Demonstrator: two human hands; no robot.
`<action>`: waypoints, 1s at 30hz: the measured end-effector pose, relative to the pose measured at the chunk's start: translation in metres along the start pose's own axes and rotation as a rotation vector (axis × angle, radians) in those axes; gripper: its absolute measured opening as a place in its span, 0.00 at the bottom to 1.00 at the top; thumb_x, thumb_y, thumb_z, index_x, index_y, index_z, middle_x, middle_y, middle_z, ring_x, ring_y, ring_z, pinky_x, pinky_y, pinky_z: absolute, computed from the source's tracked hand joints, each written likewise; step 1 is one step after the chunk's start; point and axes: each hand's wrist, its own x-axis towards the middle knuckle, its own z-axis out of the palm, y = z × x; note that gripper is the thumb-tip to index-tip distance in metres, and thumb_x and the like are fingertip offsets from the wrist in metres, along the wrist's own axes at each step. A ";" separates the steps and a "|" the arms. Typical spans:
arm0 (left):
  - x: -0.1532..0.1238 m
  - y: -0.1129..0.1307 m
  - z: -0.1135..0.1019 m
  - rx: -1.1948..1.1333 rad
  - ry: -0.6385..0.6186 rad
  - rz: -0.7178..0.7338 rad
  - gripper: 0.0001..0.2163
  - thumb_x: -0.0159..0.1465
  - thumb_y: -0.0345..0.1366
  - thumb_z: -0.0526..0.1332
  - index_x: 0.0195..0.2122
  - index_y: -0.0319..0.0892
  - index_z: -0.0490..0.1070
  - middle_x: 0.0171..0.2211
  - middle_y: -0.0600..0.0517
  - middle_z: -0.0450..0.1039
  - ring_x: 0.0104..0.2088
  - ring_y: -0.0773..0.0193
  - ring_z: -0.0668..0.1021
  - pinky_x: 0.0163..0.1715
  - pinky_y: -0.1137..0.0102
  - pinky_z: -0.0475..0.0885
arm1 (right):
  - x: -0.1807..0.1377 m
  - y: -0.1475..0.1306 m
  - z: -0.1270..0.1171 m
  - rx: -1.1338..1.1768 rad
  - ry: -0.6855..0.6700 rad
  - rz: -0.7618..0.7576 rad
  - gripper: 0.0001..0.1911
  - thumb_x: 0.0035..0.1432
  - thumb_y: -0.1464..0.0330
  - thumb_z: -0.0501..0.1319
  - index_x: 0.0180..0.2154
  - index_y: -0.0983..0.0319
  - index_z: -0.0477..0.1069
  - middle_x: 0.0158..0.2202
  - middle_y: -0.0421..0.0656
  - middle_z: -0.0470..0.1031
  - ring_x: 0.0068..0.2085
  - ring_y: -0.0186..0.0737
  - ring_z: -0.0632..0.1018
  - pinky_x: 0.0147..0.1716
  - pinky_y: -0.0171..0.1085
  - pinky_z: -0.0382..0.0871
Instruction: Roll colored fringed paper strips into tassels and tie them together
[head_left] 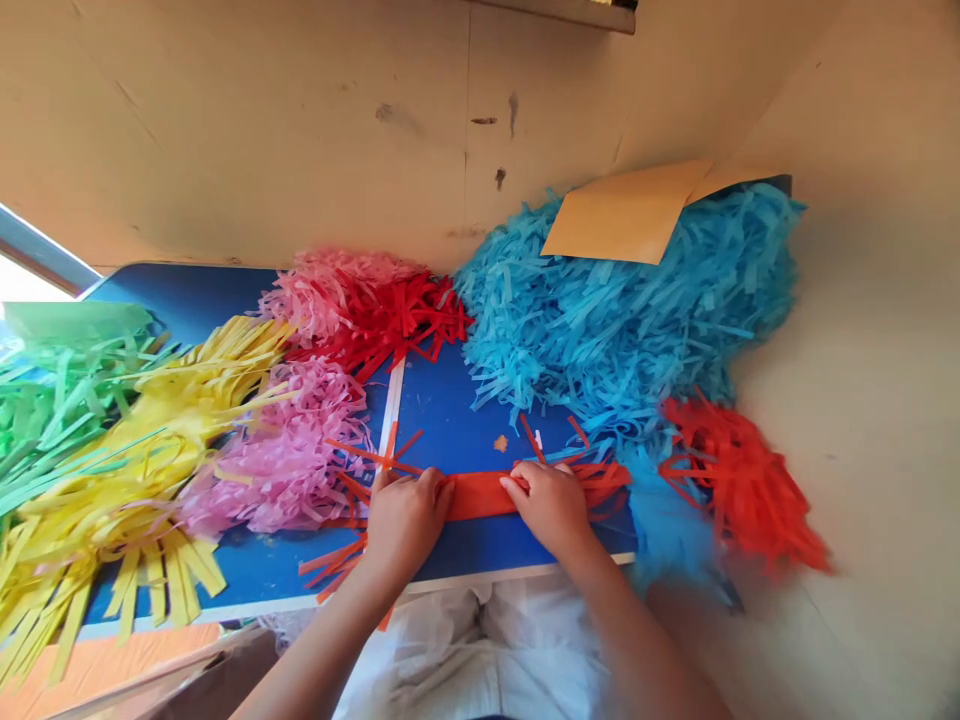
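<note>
Left hand [405,518], right hand [553,503], both pinching orange fringed paper [480,497], plain middle between them

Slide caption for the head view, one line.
Left hand and right hand hold a fringed orange strip over a blue table, near heaped blue fringe.

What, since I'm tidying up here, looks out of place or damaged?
A small tan scrap lies by itself on the blue tabletop. At left, yellow strips spill past the front edge, and dark marks blemish the wall. Nothing about the orange paper stands out.
</note>
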 end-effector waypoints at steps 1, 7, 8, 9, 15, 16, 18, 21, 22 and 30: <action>0.001 0.000 0.000 0.006 0.000 0.006 0.15 0.68 0.40 0.52 0.32 0.41 0.75 0.22 0.47 0.78 0.27 0.55 0.79 0.40 0.61 0.65 | 0.000 0.000 0.000 0.002 0.001 0.001 0.10 0.62 0.66 0.64 0.28 0.58 0.71 0.28 0.36 0.78 0.30 0.38 0.77 0.34 0.38 0.56; 0.001 -0.001 0.001 0.009 -0.016 0.013 0.14 0.68 0.40 0.53 0.32 0.41 0.75 0.21 0.48 0.77 0.26 0.57 0.78 0.40 0.61 0.65 | 0.001 0.001 0.003 0.007 0.007 0.043 0.10 0.62 0.65 0.64 0.28 0.58 0.70 0.25 0.36 0.77 0.28 0.39 0.76 0.34 0.38 0.57; 0.000 0.000 0.001 0.010 -0.001 0.012 0.13 0.68 0.40 0.53 0.33 0.41 0.75 0.22 0.48 0.77 0.27 0.56 0.78 0.40 0.61 0.65 | 0.001 0.000 0.003 0.004 0.019 0.055 0.09 0.61 0.64 0.64 0.29 0.58 0.70 0.25 0.36 0.77 0.28 0.39 0.76 0.35 0.38 0.57; -0.001 0.000 0.000 0.013 0.034 0.013 0.12 0.68 0.39 0.54 0.34 0.41 0.75 0.25 0.48 0.78 0.30 0.55 0.79 0.41 0.60 0.65 | 0.001 0.000 0.003 -0.005 0.045 0.072 0.09 0.61 0.63 0.65 0.30 0.58 0.70 0.25 0.37 0.76 0.29 0.40 0.76 0.35 0.39 0.57; 0.000 -0.006 -0.004 -0.016 0.108 0.458 0.09 0.68 0.30 0.54 0.41 0.45 0.74 0.43 0.47 0.76 0.43 0.54 0.75 0.46 0.60 0.64 | -0.003 -0.009 -0.009 -0.146 0.266 0.081 0.08 0.59 0.66 0.67 0.36 0.60 0.70 0.37 0.48 0.75 0.42 0.51 0.73 0.45 0.47 0.56; 0.001 -0.008 -0.006 -0.027 0.050 0.555 0.10 0.68 0.29 0.53 0.40 0.45 0.74 0.41 0.47 0.76 0.42 0.56 0.74 0.46 0.60 0.64 | -0.005 -0.010 -0.012 -0.139 0.260 0.027 0.04 0.61 0.68 0.64 0.35 0.60 0.70 0.37 0.47 0.75 0.42 0.51 0.73 0.46 0.48 0.56; 0.002 -0.011 -0.012 -0.044 -0.027 0.645 0.09 0.66 0.29 0.54 0.39 0.44 0.74 0.40 0.48 0.76 0.42 0.56 0.74 0.49 0.58 0.63 | -0.010 -0.012 -0.020 -0.075 0.213 -0.152 0.05 0.63 0.74 0.58 0.37 0.61 0.71 0.39 0.47 0.76 0.42 0.48 0.73 0.47 0.47 0.56; 0.001 -0.009 -0.022 -0.063 -0.064 0.633 0.09 0.60 0.32 0.59 0.40 0.42 0.75 0.43 0.46 0.75 0.45 0.53 0.74 0.58 0.49 0.56 | -0.015 -0.011 -0.026 0.041 0.034 -0.469 0.12 0.59 0.78 0.55 0.43 0.62 0.70 0.45 0.46 0.76 0.45 0.45 0.73 0.51 0.46 0.56; 0.000 -0.008 -0.024 -0.062 -0.074 0.623 0.10 0.57 0.34 0.60 0.40 0.42 0.75 0.43 0.46 0.75 0.45 0.52 0.74 0.60 0.47 0.54 | -0.015 -0.009 -0.026 0.057 -0.028 -0.535 0.14 0.58 0.78 0.55 0.44 0.62 0.69 0.46 0.46 0.76 0.46 0.45 0.73 0.51 0.46 0.56; 0.006 -0.012 -0.009 -0.085 0.052 0.565 0.12 0.61 0.25 0.54 0.38 0.43 0.75 0.35 0.50 0.78 0.38 0.57 0.78 0.65 0.44 0.46 | 0.011 0.014 -0.014 0.171 -0.130 -0.460 0.18 0.49 0.82 0.55 0.42 0.62 0.70 0.40 0.45 0.78 0.41 0.44 0.75 0.47 0.44 0.59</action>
